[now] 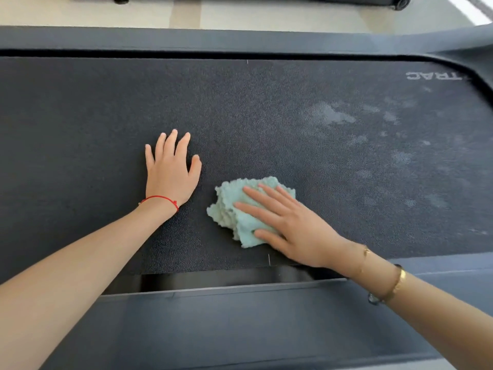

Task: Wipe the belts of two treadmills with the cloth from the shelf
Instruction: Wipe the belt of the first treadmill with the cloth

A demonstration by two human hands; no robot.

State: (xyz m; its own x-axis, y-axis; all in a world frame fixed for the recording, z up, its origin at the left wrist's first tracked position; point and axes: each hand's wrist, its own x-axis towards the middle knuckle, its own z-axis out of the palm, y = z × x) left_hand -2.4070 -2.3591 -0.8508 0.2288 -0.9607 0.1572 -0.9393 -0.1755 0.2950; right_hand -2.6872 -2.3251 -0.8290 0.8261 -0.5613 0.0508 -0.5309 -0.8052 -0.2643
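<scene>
While the cloth (248,209) lies bunched on the belt (266,108) at about 5 o'clock from the picture's middle, the right hand (290,225) presses it flat, fingers straight and spread over the mint pile, pointing toward 10 o'clock. Nothing is curled round the fabric; it is pinned only by palm and fingertips. The left hand (170,169) rests open on bare belt just beside the cloth, at its 10 o'clock, fingers straight, apparently bracing.

Pale smudges (333,116) spread over the belt from 1 to 3 o'clock of the cloth, well apart from it, running out toward the white lettering (433,75). That patch looks unwiped, though I cannot tell whether it is dust or drying damp.

The likeliest trouble: since the cloth is wadded and only pressed, a fast stroke could let it roll or slip from under the palm, so bare skin drags on the rough belt. A thick wad also touches unevenly and may leave streaks.

Leaning on the left hand carries another risk: if the belt runs free, it could slide under that weight and tip the person forward.

Near the right wrist, a dark gap (226,279) opens between the belt's near edge and the side rail (240,324); a stroke pulled back too far could snag the cloth or the bracelet (394,285) there.
</scene>
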